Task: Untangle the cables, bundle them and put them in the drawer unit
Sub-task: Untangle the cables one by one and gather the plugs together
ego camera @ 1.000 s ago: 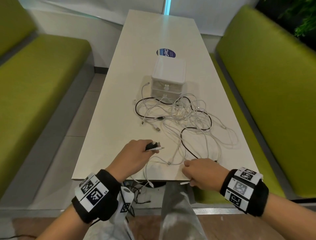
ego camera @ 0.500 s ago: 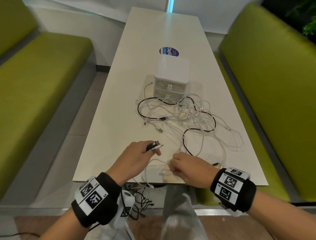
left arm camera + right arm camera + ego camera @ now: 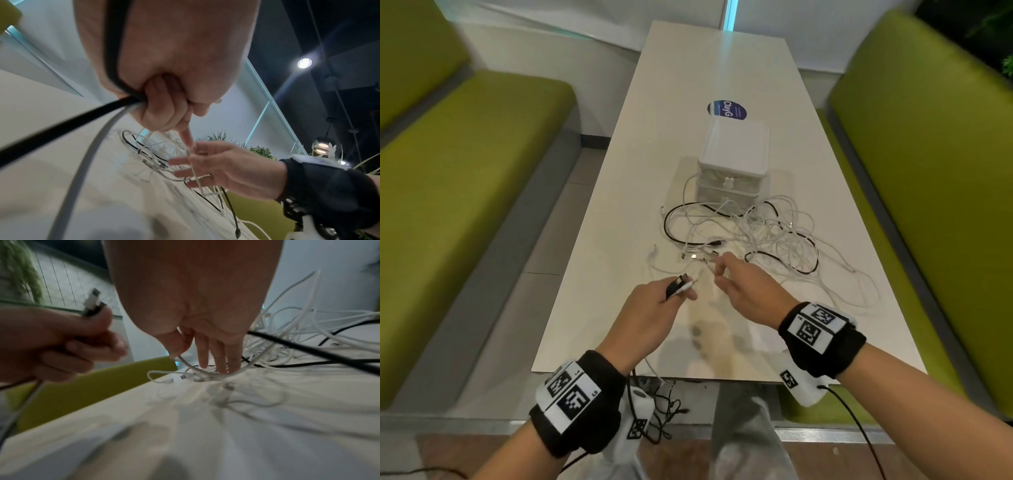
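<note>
From the head view, the left hand (image 3: 650, 308) is a fist with 2 plug ends (image 3: 681, 286), 1 black and 1 white, sticking out past its fingers. The left wrist view shows what that angle hides: a black cord (image 3: 61, 126) and a grey-white cord (image 3: 82, 162) run out of the fist's underside toward the camera, with the fingers (image 3: 160, 110) curled tight round both.

The right hand (image 3: 743, 291) reaches just ahead of the left. Only the right wrist view shows its thumb and forefinger pinching a thin white cable (image 3: 191, 368), the other fingers (image 3: 220, 356) straight and pointing down with their tips at the desk (image 3: 619, 192). This white cable bends in a loop below those fingertips.

Beyond the right fingers lies the tangle of cables (image 3: 756, 233): many thin, round, white cords looped over each other, with a glossy black one (image 3: 681, 240) threading through them, several small plugs loose at its near edge. Right behind the heap stands the drawer unit (image 3: 732, 161), a small white plastic box with 2 translucent drawers, both closed. The desk top is pale, smooth and faintly reflective.
</note>
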`<act>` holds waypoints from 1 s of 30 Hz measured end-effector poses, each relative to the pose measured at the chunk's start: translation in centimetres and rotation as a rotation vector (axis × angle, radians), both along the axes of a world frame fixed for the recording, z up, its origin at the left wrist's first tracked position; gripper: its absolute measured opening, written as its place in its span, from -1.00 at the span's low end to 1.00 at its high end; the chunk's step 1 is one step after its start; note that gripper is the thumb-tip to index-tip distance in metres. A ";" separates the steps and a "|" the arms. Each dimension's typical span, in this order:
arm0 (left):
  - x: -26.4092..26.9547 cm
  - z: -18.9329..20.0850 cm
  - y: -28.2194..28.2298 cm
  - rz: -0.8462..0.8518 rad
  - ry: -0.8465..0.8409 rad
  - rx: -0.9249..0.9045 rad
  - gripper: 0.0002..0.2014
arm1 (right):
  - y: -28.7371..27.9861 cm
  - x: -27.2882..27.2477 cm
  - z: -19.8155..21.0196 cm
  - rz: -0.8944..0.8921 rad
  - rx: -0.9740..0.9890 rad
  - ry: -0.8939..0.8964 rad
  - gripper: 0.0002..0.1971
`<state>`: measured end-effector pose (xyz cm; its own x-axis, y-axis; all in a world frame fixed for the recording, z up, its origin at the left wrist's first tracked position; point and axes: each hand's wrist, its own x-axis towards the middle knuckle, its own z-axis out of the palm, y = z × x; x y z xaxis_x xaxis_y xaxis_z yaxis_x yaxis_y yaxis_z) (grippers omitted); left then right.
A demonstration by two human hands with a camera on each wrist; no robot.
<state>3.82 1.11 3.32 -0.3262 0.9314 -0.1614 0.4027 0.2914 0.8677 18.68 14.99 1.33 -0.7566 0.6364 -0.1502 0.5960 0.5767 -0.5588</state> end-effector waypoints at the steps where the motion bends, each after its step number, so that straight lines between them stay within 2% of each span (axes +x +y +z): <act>1: 0.1 0.0 0.2 0.026 -0.005 0.024 -0.74 | -0.4 0.0 0.4 -0.004 -0.003 0.046 -0.91; 3: 0.5 0.1 0.5 0.059 -0.002 0.072 -0.75 | -1.5 -0.1 1.6 0.002 -0.024 0.148 -0.89; 6: 1.0 0.5 0.8 0.063 0.027 0.135 -0.77 | -3.4 -0.3 3.1 0.052 -0.124 0.287 -0.97; 10: 1.7 1.2 0.6 0.099 -0.089 0.246 -0.80 | -4.8 -0.3 3.7 0.030 -0.167 0.455 -0.87; 12: 2.0 1.3 0.6 0.093 -0.112 0.275 -0.75 | -5.1 -0.3 3.6 0.022 -0.202 0.492 -0.86; 14: 2.2 1.3 0.7 0.075 -0.096 0.266 -0.67 | -5.2 -0.1 3.6 0.026 -0.214 0.476 -0.92; 16: 2.3 1.2 0.7 0.080 -0.099 0.252 -0.68 | -5.2 0.1 3.8 0.047 -0.223 0.423 -0.94; 20: 1.5 1.0 0.6 0.263 -0.107 0.359 -0.74 | -4.4 0.4 3.2 0.133 -0.044 0.206 -0.84; 23: 0.2 1.9 0.5 0.374 -0.256 0.496 -0.60 | -3.3 1.3 2.2 0.139 0.067 0.068 -0.66; 25: -0.2 2.7 0.4 0.362 -0.332 0.488 -0.45 | -2.8 2.0 1.3 0.137 0.084 0.023 -0.58; 28: 0.4 2.9 0.4 0.304 -0.309 0.465 -0.51 | -2.6 2.3 0.7 0.205 0.215 -0.048 -0.46; 30: 0.7 2.5 0.5 0.286 -0.225 0.462 -0.56 | -2.5 2.2 0.8 0.198 0.253 -0.048 -0.51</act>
